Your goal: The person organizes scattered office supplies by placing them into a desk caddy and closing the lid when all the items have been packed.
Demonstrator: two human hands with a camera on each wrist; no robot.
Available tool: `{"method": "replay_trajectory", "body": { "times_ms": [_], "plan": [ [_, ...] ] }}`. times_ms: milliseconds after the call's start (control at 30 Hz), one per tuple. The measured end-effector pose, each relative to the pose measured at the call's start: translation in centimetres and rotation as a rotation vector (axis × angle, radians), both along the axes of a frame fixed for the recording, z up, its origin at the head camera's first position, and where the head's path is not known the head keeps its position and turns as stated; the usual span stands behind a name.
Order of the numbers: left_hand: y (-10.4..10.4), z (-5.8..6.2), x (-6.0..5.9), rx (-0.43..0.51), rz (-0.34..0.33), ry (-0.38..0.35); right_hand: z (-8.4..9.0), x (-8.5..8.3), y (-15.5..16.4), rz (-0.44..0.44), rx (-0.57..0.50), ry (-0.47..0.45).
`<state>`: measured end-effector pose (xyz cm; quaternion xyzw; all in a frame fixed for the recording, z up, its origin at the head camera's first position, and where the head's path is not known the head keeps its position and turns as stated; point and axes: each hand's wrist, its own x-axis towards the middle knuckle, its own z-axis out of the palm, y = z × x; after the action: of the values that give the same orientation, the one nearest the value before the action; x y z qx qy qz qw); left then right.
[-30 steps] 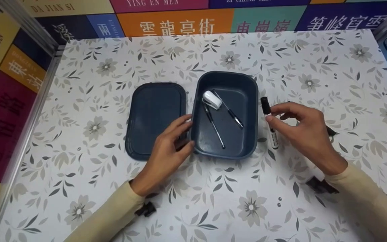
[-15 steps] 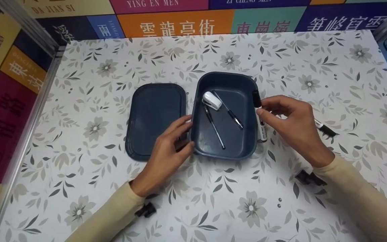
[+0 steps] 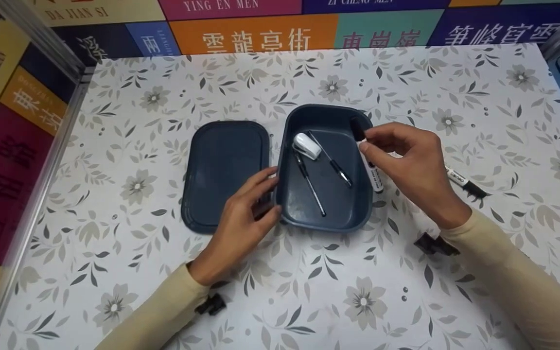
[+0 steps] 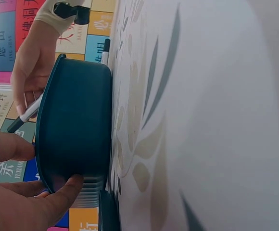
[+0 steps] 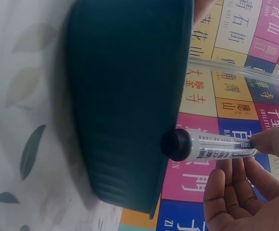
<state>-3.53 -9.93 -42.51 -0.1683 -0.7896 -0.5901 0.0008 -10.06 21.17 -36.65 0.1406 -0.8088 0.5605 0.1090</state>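
A dark blue open box (image 3: 326,214) holds two black-and-clear pens (image 3: 313,187) and what looks like a small white stapler (image 3: 306,145). My right hand (image 3: 413,160) pinches a white marker with a black cap (image 3: 368,170) between thumb and fingers. The marker slants over the box's right rim, cap end inward, above the inside. In the right wrist view the marker's black tail end (image 5: 176,145) overlaps the rim. My left hand (image 3: 241,218) rests its fingertips against the box's left wall, as the left wrist view of the hand (image 4: 29,192) also shows.
The box's dark blue lid (image 3: 226,175) lies flat just left of the box, partly behind the left hand. Another white marker with a black cap (image 3: 465,182) lies on the flower-patterned tablecloth (image 3: 362,301), right of the right hand. Colourful panels (image 3: 255,36) stand behind the table.
My right hand has carried the marker leftward from beside the box to over its right rim. The other marker on the cloth has come into view. The left hand stays put.
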Motion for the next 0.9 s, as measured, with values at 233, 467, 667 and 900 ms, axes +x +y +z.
{"method": "replay_trajectory", "body": {
  "times_ms": [233, 467, 667, 900],
  "plan": [
    [0.0, 0.0, -0.1, 0.001, 0.002, -0.004, 0.3, -0.4, -0.8, 0.022, -0.009, 0.028],
    [0.0, -0.1, -0.1, 0.011, -0.004, 0.003, 0.3, -0.8, -1.6, 0.017, -0.011, 0.045],
    [0.0, 0.0, 0.0, 0.012, -0.01, -0.015, -0.4, -1.4, -2.3, -0.005, 0.002, 0.032],
    [0.0, 0.0, 0.0, 0.011, -0.011, -0.025, -1.4, -2.3, -2.9, -0.045, 0.043, 0.019]
  ]
}}
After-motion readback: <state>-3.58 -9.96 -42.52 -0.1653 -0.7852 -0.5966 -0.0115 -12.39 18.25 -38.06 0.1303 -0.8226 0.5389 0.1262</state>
